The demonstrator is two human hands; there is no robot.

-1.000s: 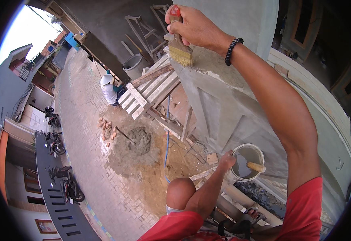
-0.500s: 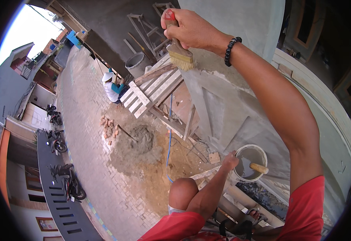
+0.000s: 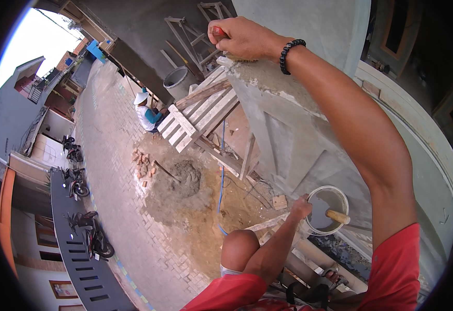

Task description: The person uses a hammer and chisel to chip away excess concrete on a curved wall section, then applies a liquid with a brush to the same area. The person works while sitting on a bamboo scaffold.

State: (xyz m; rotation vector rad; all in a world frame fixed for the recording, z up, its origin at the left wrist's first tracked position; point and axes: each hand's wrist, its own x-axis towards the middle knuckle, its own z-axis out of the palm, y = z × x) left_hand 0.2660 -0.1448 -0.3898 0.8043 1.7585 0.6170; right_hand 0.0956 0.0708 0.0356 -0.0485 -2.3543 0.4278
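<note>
My right hand (image 3: 248,39) is closed round the handle of a wide brush (image 3: 219,32), whose red tip pokes out by my thumb. The hand hides most of the brush, and its pale bristles meet the wet grey top of a cement-plastered wall (image 3: 278,88). Lower down, my left hand (image 3: 302,206) grips the rim of a white bucket (image 3: 328,186). Greyish liquid fills part of this bucket, and a tool with a pale yellowish handle (image 3: 338,216) leans in it; its other end is submerged.
Beyond the wall stands a slatted wooden platform (image 3: 185,122), with a grey bucket (image 3: 177,80) behind it. On the ground lie a heap of wet mortar (image 3: 186,179), broken bricks (image 3: 142,166) and a blue hose (image 3: 222,186). A person in a pale hat (image 3: 146,115) sits farther off. Motorcycles (image 3: 98,238) line the left.
My right hand has turned and lowered the brush, bringing its bristles onto the wall top. My left hand still grips the bucket; the whole view has shifted slightly.
</note>
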